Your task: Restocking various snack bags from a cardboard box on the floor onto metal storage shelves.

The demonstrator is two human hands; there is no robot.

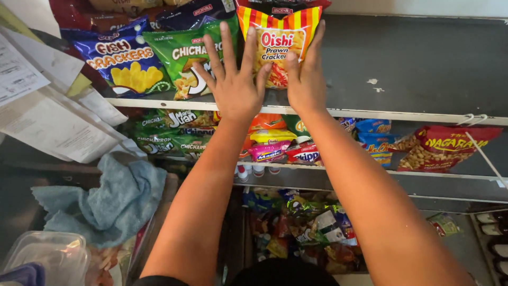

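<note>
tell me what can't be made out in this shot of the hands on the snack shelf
Head view only:
- Lower front of the striped yellow-and-red snack bag: covered by the left hand and right hand.
- Green snack bag: its right side sits behind the left hand.
- Dark bags in the back row: cut off by the top edge.
- Packets in the bottom bin: small, jumbled, partly behind the forearms.
- Clear plastic container: cut by the frame corner.

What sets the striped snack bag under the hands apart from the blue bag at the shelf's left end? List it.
The striped bag is red and yellow; the blue bag is blue with yellow lettering. Both the left hand and right hand press the striped bag; the blue bag is untouched. Both stand on the top shelf.
</note>
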